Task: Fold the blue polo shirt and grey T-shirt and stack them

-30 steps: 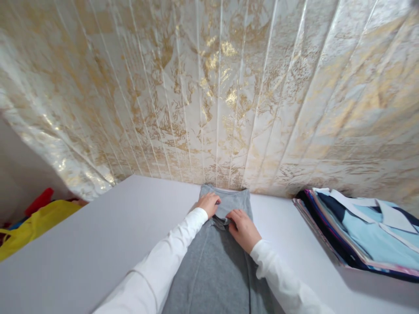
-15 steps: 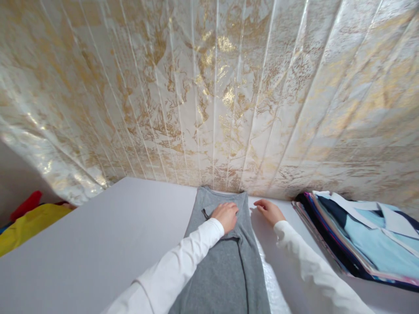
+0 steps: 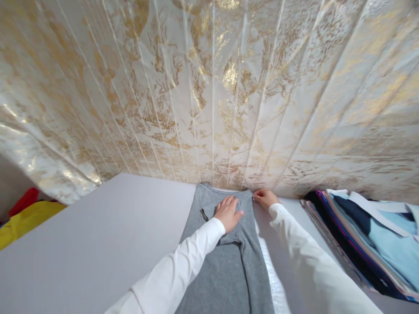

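Observation:
A grey knit top (image 3: 225, 274) lies folded lengthwise on the pale table, its neckline at the far edge near the curtain. A folded-over part with a dark seam line runs down its front. My left hand (image 3: 228, 213) rests flat on the upper part of the top, fingers stretched out. At the top's far right corner, my right hand (image 3: 266, 198) pinches the fabric edge between thumb and fingers. A strip of shiny white material (image 3: 274, 279) shows along the right side of the top.
On the right stands a stack of folded clothes (image 3: 366, 244), with a light blue and navy piece uppermost. Yellow cloth (image 3: 28, 220) and red cloth (image 3: 24, 202) lie beyond the left edge of the table (image 3: 108, 235). A gold-patterned curtain (image 3: 209, 96) hangs right behind the table.
My right hand has closed on the top's far right corner, which has shifted slightly right. My left hand has flattened and spread on the fabric. The view has turned a little.

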`<action>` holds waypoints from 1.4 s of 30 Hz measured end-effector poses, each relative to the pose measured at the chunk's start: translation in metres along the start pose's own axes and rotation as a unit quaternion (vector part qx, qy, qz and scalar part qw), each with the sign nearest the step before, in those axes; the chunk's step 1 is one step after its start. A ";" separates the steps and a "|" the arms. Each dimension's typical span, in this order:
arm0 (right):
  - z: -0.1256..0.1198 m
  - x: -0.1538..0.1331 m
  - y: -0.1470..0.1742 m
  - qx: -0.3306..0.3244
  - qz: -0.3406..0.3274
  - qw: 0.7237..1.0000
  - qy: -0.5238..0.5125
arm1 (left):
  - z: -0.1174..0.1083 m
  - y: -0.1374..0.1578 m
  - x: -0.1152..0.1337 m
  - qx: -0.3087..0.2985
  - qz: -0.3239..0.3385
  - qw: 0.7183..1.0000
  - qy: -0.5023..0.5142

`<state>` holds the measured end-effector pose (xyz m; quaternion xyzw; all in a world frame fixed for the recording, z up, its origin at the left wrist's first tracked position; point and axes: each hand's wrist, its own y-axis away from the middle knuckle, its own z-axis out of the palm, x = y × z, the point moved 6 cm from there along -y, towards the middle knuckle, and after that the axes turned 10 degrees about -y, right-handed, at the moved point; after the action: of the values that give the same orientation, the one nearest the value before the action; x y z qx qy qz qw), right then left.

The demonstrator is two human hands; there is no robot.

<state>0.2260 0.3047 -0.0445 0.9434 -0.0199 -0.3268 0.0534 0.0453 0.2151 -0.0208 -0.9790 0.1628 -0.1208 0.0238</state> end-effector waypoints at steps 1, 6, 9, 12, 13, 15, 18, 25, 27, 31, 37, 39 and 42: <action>-0.003 -0.003 0.002 0.002 -0.013 1.000 -0.001 | -0.005 -0.003 -0.005 0.008 -0.012 1.000 -0.004; -0.007 -0.034 0.013 0.002 -0.099 0.995 -0.013 | -0.022 -0.014 -0.032 0.026 -0.089 0.995 -0.048; 0.003 -0.054 0.022 -0.037 -0.138 0.989 -0.026 | -0.020 -0.010 -0.034 0.025 -0.097 0.993 -0.056; 0.014 -0.065 0.035 -0.077 -0.150 0.984 -0.058 | -0.020 -0.004 -0.029 0.043 -0.101 0.993 -0.043; 0.017 -0.067 0.041 -0.089 -0.150 0.982 -0.075 | -0.022 -0.003 -0.026 0.050 -0.100 0.993 -0.032; 0.022 -0.070 0.051 -0.116 -0.147 0.975 -0.119 | -0.026 -0.002 -0.018 0.060 -0.091 0.994 -0.003; 0.027 -0.069 0.066 -0.144 -0.127 0.959 -0.208 | -0.037 -0.003 0.001 0.074 -0.061 0.994 0.059; -0.008 -0.007 0.084 0.002 -0.015 0.920 -0.392 | -0.052 0.017 0.019 0.086 0.037 0.985 0.145; -0.019 0.020 0.092 0.045 0.028 0.909 -0.413 | -0.046 0.031 0.002 0.076 0.019 0.990 0.118; -0.035 0.054 0.104 0.104 0.084 0.909 -0.396 | -0.025 0.062 -0.036 0.036 -0.033 0.998 0.040; -0.033 0.008 0.116 0.144 -0.077 0.970 -0.177 | -0.007 0.086 -0.039 0.018 -0.019 0.999 -0.038; -0.018 -0.022 0.125 0.115 -0.193 0.974 -0.023 | -0.006 0.089 -0.037 0.019 -0.017 0.998 -0.056; -0.003 -0.031 0.138 0.077 -0.230 0.964 0.104 | -0.007 0.095 -0.039 0.020 -0.015 0.997 -0.071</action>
<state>0.2028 0.1701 -0.0071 0.9526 0.1786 -0.2275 -0.0944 -0.0217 0.1379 -0.0312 -0.9867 0.1436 -0.0542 0.0528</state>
